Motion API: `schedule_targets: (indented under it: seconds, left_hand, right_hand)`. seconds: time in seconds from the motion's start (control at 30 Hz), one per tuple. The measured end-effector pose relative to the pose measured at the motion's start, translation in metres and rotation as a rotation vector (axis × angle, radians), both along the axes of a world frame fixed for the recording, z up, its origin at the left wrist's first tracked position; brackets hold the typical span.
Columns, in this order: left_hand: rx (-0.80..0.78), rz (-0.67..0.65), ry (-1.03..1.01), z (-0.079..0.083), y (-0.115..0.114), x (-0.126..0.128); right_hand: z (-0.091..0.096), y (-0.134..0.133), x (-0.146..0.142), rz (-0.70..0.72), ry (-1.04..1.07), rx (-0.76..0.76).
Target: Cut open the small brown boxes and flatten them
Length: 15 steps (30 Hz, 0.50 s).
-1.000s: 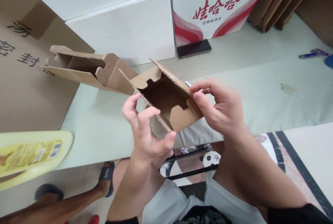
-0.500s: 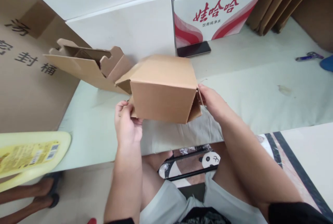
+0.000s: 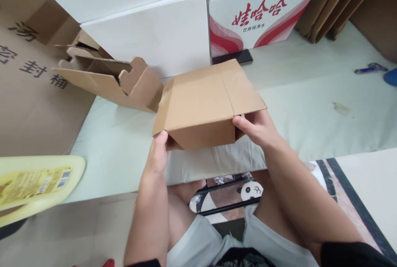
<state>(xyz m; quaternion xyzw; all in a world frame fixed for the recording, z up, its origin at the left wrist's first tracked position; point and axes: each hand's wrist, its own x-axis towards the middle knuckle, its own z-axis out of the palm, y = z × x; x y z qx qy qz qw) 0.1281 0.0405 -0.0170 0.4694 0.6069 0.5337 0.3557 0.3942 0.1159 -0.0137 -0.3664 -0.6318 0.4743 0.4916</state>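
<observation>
A brown cardboard box (image 3: 201, 97) is held between my hands at the front of the covered table, its flaps jutting out at both ends. My left hand (image 3: 159, 151) grips the near left corner, thumb on the edge and fingers hidden beneath the flap. At the near right corner my right hand (image 3: 256, 128) has its thumb against the front edge, the other fingers tucked under the right flap. Left of this box stands another cardboard box (image 3: 105, 80) with notched flaps upright and its top uncovered.
White cartons (image 3: 145, 39) are stacked along the back, one with red print (image 3: 254, 18). A black phone (image 3: 248, 56) lies before them. Folded cardboard (image 3: 328, 6) leans at back right, near a purple tool (image 3: 370, 68). A yellow plastic container (image 3: 43, 180) is at left.
The box has turned in my hands, so its broad top and right flap now show. Both hands have shifted onto its near corners. The feet at lower left have gone from view.
</observation>
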Motion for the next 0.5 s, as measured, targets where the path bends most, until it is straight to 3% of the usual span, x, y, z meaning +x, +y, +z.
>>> schedule_targets:
  seconds: [0.13, 0.23, 0.33, 0.43, 0.5]
  left_hand:
    - [0.001, -0.060, -0.001, 0.005, 0.002, -0.001]
    - [0.032, 0.099, 0.017, 0.009, 0.006, -0.001]
    - [0.090, 0.233, 0.091, 0.013, 0.006, -0.004]
    - [0.132, 0.208, 0.114, 0.020, 0.000, -0.011]
    - [0.121, 0.151, -0.001, 0.025, -0.007, -0.018]
  right_hand:
    - [0.004, -0.001, 0.000, -0.047, 0.001, -0.072]
    - [0.012, -0.001, 0.001, -0.068, 0.021, -0.147]
    - [0.016, -0.001, 0.002, 0.006, 0.167, -0.275]
    - [0.019, -0.001, 0.003, 0.035, 0.303, -0.443]
    - [0.022, -0.001, 0.003, 0.010, 0.330, -0.549]
